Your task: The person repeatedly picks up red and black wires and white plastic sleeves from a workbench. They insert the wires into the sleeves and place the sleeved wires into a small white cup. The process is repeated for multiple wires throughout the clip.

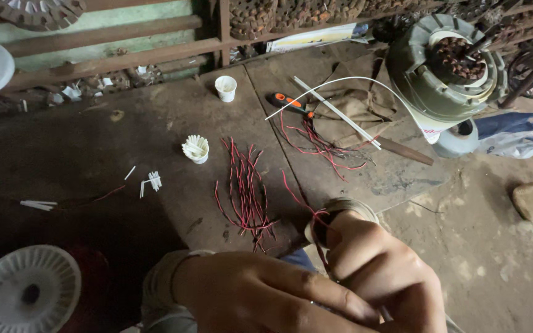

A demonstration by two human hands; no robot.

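Observation:
My left hand (260, 296) and my right hand (384, 271) are close together at the bottom of the view, fingers closed around a small round wound part (334, 213) with thin red wires (297, 194) coming out of it. The part is mostly hidden by my fingers. Just beyond my hands, a loose bundle of cut red wires (245, 191) lies on the dark wooden board (155, 123). More tangled red wire (319, 145) lies further back near a cloth.
On the board stand a white cup of short white tubes (195, 148) and a second white cup (226, 87), with scattered white tube pieces (151, 180). An orange-handled tool (291, 103), white sleeving (334, 111), a motor stator (454, 65) and a white fan part (23, 290) are around.

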